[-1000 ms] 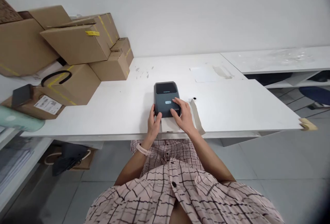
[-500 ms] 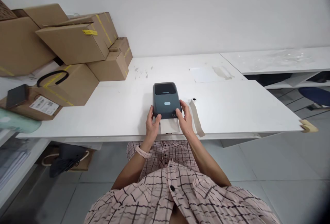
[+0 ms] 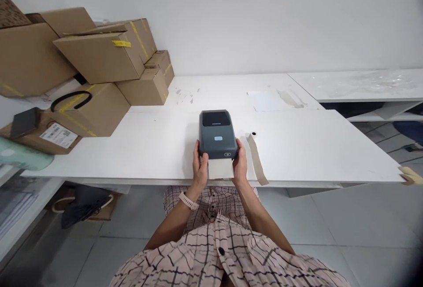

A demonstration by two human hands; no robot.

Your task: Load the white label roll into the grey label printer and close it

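Hands (image 3: 200,170) (image 3: 241,163) now at sides of printer (image 3: 217,136)

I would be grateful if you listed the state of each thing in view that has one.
Dark printer: lid closed, paper sticking out of its front.
Left hand: curled against the printer's left side.
Right hand: curled against its right side.
Paper strip: partly unrolled, reaching the table edge.
White sheet: lying flat.
Large taped box: tilted.
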